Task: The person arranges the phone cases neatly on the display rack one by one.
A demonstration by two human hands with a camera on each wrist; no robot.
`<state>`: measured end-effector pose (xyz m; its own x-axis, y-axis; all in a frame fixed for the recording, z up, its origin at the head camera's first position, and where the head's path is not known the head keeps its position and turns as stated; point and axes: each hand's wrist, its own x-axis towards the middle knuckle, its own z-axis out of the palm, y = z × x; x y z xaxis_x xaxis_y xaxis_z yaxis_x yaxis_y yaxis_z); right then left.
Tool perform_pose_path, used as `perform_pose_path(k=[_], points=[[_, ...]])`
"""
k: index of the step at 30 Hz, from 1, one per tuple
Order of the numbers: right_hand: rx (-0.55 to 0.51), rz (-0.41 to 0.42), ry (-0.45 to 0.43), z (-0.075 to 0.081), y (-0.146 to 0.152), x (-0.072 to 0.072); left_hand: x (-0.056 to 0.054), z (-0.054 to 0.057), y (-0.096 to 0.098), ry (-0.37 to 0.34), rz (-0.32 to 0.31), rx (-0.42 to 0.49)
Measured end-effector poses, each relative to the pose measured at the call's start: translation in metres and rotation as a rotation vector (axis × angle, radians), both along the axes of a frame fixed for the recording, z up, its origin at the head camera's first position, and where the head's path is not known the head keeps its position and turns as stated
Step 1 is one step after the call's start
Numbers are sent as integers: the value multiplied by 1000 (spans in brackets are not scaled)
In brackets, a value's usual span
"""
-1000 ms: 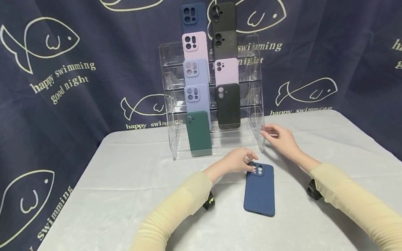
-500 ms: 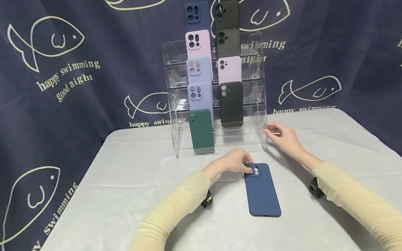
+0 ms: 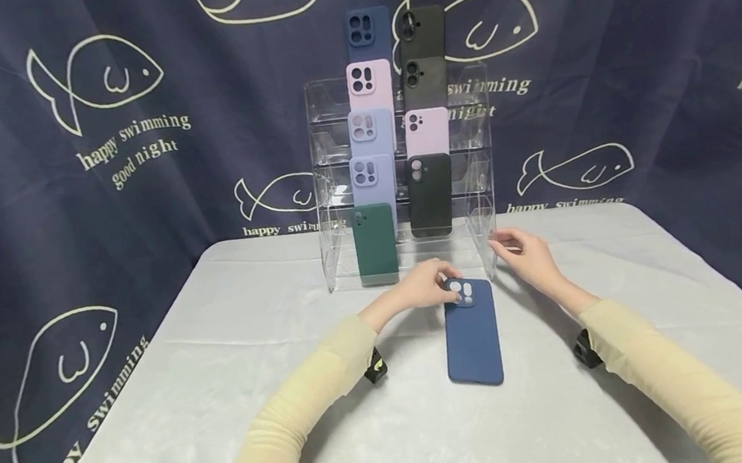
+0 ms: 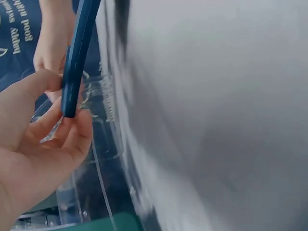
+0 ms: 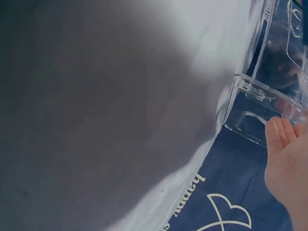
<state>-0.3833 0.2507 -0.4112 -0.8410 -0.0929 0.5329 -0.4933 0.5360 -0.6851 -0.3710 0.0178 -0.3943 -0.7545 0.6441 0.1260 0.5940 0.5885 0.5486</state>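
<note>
My left hand (image 3: 426, 284) holds a navy blue phone case (image 3: 473, 338) by its camera-cutout end, thumb on the back. In the left wrist view the case (image 4: 79, 57) shows edge-on, between the thumb and fingers. Its outer back faces up toward the head camera, its long body slanting toward me in front of a clear tiered display stand (image 3: 478, 250). At the stand's lower right side, my right hand (image 3: 528, 256) pinches the side panel. The right wrist view shows straight fingers against the clear panel (image 5: 248, 86); the thumb is hidden there.
Two columns of phone cases stand on the tiers: a green case (image 3: 375, 242) lowest left, lavender, pink and navy ones above. On the right are a black case (image 3: 431, 199), a pink case (image 3: 428, 131) and two dark ones higher. Behind hangs a fish-print curtain (image 3: 191, 69).
My left hand has moved the navy case up toward the stand, and the case's tilt has swung to nearly straight. My right hand stays at the stand's side.
</note>
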Motion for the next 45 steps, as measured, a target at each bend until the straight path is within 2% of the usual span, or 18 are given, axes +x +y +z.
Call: perform_pose_path(k=[5,10,16,23,27,30,34,39,45], points=[[-11,13,0,4,-3,8,-1,8,-8,61,32,123],[-12,11,1,13,-10,17,-3,14,-14,158,47,200],[-10,7,1,0,-4,3,-5,27,-17,229,62,226],[-2,-3,6,-4,0,-5,-10,56,-22,245,72,339],[-2,-1,7,-4,0,-6,-13,74,-26,282,91,399],[-7,10,-2,-6,0,-7,-17,83,-28,320,113,428],[-14,8,-2,-8,0,-6,-25,89,-29,378,133,469],[-5,-6,1,-6,1,-4,-34,92,-27,457,129,517],[-8,-1,-12,1,-1,2,-42,90,-26,542,131,475]])
